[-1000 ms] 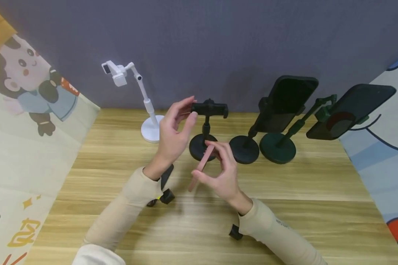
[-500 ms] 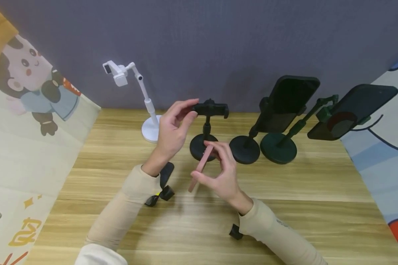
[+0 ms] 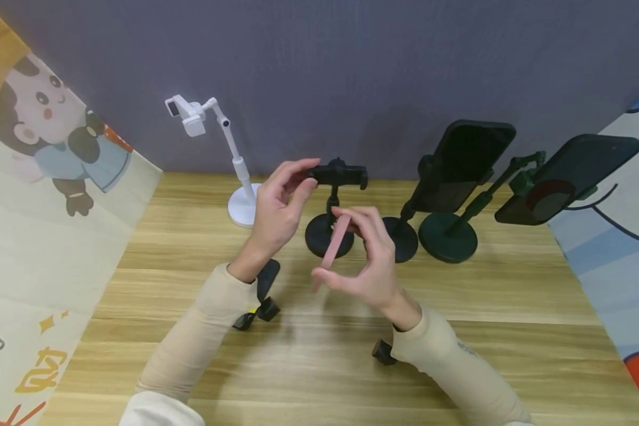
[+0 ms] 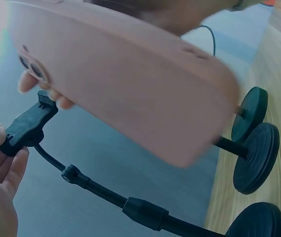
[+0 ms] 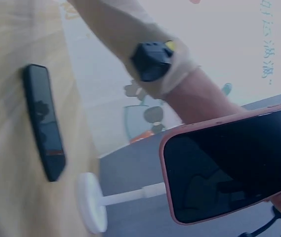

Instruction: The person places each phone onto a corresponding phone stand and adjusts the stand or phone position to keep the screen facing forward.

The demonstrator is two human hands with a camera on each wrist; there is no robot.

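Note:
My left hand [image 3: 278, 207] pinches the left end of the clamp [image 3: 341, 175] on a black phone stand, thumb below and fingers above. The stand's round base [image 3: 316, 236] rests on the table. In my right hand [image 3: 375, 257] a phone in a pink case [image 3: 335, 244] is held by its edges, tilted, in front of the stand and apart from the clamp. The left wrist view shows the case's back [image 4: 130, 89] with its camera lenses, above the clamp [image 4: 29, 123]. Its dark screen [image 5: 229, 163] shows in the right wrist view.
A white phone stand [image 3: 242, 206] stands at the left. On the right, a black stand [image 3: 403, 239] and a green stand [image 3: 447, 238] each bear a dark phone. Another dark phone [image 3: 268, 278] lies on the table by my left wrist. A grey wall rises behind.
My right hand has moved up and slightly right with the pink-cased phone, nearer the black stand's clamp. The left hand keeps its pinch on the clamp.

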